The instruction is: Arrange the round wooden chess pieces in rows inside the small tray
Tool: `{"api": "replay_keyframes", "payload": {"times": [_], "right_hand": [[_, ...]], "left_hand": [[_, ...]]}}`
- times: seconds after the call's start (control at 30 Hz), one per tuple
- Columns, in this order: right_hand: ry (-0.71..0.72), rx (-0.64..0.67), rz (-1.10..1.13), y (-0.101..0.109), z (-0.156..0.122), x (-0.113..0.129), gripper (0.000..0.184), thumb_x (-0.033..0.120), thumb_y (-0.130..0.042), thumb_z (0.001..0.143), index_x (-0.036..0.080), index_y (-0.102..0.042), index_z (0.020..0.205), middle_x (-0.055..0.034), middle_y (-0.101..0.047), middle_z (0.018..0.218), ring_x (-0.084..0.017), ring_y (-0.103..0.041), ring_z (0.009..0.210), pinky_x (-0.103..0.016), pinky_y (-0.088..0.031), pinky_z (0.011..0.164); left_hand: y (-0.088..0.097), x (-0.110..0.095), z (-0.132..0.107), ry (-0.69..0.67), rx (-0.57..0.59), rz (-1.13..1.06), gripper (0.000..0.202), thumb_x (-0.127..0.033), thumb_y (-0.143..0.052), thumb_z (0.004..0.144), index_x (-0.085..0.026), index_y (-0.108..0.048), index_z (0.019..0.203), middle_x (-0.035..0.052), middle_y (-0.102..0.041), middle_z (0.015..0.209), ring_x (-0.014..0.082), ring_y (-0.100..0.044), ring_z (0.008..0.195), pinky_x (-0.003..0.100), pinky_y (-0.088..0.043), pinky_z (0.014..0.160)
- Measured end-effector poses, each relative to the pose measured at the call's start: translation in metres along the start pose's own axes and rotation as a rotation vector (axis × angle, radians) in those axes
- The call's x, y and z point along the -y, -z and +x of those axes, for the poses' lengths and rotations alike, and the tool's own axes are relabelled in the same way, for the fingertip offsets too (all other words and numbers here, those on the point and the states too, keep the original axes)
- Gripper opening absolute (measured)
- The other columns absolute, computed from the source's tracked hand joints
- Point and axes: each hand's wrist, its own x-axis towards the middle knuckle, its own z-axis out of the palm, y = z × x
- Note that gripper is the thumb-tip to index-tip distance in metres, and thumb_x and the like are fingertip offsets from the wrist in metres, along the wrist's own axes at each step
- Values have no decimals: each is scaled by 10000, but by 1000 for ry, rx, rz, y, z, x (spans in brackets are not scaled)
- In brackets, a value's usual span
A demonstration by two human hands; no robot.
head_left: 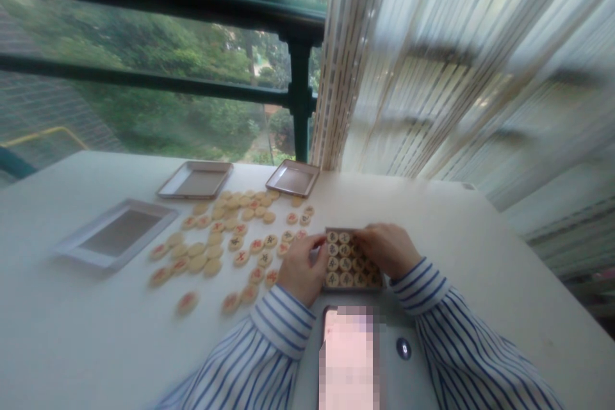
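A small shallow tray (331, 229) on the white table (72, 333) holds several round wooden game discs with dark markings. My left hand (302, 267) rests at the tray's left edge, its fingers curled and pinched at a disc in the tray's top-left corner. At the tray's upper right my right hand (387, 248) lies with fingers bent down onto the discs. Left of the tray, many loose wooden discs (230, 230) with red or dark characters are scattered over the table. Both my sleeves are blue-and-white striped.
Three empty trays stand at the back left: a white-rimmed one (118, 232), a metal one (196, 180) and a smaller one (293, 178). A phone (348, 359) lies near the front edge by a small dark round object (404, 348). Window railing and curtain lie behind.
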Motion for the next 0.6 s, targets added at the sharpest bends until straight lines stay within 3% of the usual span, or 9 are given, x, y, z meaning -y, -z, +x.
{"api": "replay_keyframes", "payload": {"times": [0.6], "right_hand": [[26, 5, 23, 2, -1, -1, 260, 275, -370, 881, 245, -628, 891, -53, -647, 920, -194, -594, 859, -294, -398, 695]], "left_hand": [[0, -1, 0, 2, 6, 8, 226, -271, -501, 787, -168, -640, 932, 55, -682, 916, 180, -614, 865, 337, -482, 805]]}}
